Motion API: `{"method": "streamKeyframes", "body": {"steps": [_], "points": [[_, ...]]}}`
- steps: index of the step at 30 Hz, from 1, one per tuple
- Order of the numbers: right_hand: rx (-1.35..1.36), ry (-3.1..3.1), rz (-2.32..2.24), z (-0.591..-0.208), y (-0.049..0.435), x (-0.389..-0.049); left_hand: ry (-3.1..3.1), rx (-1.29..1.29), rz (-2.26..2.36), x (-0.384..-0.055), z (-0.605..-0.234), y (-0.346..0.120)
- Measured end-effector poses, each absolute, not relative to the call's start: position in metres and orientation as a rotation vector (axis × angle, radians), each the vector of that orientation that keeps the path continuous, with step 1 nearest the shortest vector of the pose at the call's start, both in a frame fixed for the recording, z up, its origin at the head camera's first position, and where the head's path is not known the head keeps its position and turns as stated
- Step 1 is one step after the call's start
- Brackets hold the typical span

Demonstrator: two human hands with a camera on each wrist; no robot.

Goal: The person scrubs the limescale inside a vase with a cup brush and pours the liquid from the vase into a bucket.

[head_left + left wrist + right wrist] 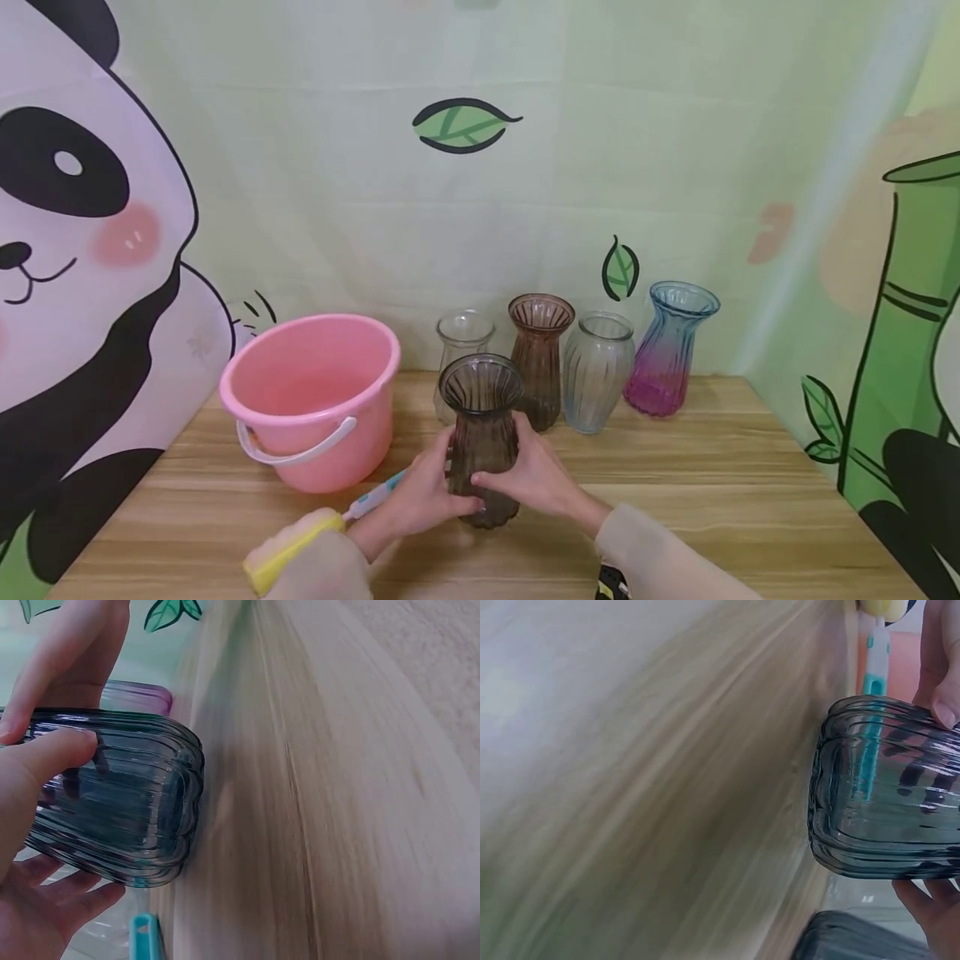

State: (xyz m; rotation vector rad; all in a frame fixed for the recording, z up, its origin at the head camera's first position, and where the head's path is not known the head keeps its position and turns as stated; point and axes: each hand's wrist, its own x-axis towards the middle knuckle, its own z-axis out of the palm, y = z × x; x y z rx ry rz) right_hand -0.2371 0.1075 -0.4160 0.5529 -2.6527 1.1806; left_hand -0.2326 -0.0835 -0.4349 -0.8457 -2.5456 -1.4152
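Observation:
Both hands hold a dark grey ribbed glass vase (486,442), upright with its flared mouth up. My left hand (422,492) grips its left side, thumb across the front and fingers around the side. From the right, my right hand (546,473) grips it with the thumb on the front. In the left wrist view the ribbed base of the vase (142,802) is near the wooden tabletop; whether it touches is hard to tell. A sponge brush (296,546) with a yellow and white head lies by the left forearm, its blue and white handle partly behind the left hand.
A pink bucket (337,450) with a white handle stands at the left. Behind the held vase are a clear vase (452,358), a brown vase (538,367), a clear ribbed vase (597,379) and a blue-to-pink vase (667,358). A printed cloth (480,225) hangs behind the table.

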Motion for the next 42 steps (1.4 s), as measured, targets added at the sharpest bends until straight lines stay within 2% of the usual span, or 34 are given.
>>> {"method": "streamKeyframes", "body": {"steps": [17, 26, 42], "points": [[0.444, -2.647, 1.315, -0.424, 0.150, -0.229, -2.670, -0.887, -1.398, -0.233, -0.436, -0.052], [0.351, -2.656, 1.303, -0.428, 0.193, -0.220, -2.600, -0.874, -1.438, -0.223, -0.438, -0.058], [0.353, -2.568, 1.191, -0.428, 0.254, -0.231, -2.531, -0.819, -1.535, -0.217, -0.439, -0.067]]}}
